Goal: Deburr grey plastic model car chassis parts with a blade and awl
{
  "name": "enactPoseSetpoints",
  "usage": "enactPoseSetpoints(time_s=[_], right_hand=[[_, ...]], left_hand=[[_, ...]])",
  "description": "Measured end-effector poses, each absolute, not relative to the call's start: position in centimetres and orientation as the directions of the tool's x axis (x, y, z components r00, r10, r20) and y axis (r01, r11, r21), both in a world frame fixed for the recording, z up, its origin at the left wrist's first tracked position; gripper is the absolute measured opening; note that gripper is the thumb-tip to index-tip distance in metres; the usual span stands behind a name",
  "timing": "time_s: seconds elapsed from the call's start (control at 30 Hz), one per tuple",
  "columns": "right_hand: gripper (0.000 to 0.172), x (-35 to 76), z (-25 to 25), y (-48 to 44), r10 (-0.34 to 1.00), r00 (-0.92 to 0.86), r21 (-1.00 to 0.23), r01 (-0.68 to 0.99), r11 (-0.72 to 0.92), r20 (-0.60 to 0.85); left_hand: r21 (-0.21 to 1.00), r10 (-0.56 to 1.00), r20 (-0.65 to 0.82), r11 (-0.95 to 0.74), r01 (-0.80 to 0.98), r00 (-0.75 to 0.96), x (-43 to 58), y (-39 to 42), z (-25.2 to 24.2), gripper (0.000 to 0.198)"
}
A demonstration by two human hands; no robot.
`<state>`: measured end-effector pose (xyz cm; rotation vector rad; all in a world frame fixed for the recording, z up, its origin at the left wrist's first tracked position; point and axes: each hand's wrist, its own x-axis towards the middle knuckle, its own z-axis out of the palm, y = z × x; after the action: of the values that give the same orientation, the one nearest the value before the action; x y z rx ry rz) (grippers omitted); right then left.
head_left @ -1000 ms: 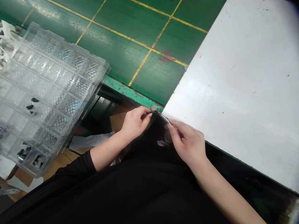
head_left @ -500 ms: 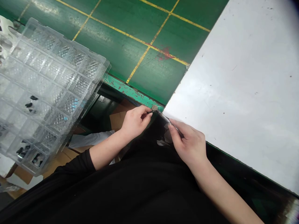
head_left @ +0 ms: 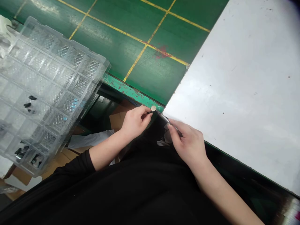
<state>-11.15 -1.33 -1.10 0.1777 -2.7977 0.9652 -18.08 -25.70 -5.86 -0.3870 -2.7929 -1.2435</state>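
My left hand point(head_left: 136, 122) is closed in a pinch on a small black piece point(head_left: 150, 112), most of it hidden by the fingertips. Right against that piece is a small round, pale metallic disc point(head_left: 153, 108); which part it is fixed to I cannot tell. My right hand point(head_left: 188, 137) grips a slim, shiny metal rod point(head_left: 163, 117), with the thumb along its near side. The rod's far end points at the disc and the left fingertips. Both hands are held close to my body, by the bench's front edge.
A clear compartment box point(head_left: 47, 84) holding small black parts stands at the left. Beyond the hands lies a green bench top point(head_left: 112, 47) with yellow lines, edged by a chipped green rail point(head_left: 131, 90). A white board point(head_left: 239, 87) covers the right. Cardboard point(head_left: 63, 157) sits below.
The disc has turned slightly and shows a brighter, rounder face beside the left fingertips. Both hands keep their grips and have barely moved; the whole view has shifted a little.
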Motion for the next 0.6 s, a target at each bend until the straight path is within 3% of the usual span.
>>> enactPoseSetpoints(time_s=[0.3,0.43,0.6], right_hand=[[0.029,-10.9,-0.8,-1.1,-0.027,-0.984,-0.599,-0.129,0.790,0.176],[0.026,-8.8,1.5,0.3,0.154,-0.966,-0.673,-0.026,0.739,0.207],[0.024,-2.7,4.2,3.5,0.449,-0.882,-0.771,0.187,0.609,0.141]], left_hand=[[0.720,0.185,0.119,0.661,0.213,-0.976,-18.0,-26.1,-6.2,0.012],[0.705,0.192,0.115,0.676,0.217,-0.975,-18.7,-26.5,-5.6,0.013],[0.721,0.252,0.156,0.632,0.285,-0.955,-18.5,-27.1,-2.2,0.013]])
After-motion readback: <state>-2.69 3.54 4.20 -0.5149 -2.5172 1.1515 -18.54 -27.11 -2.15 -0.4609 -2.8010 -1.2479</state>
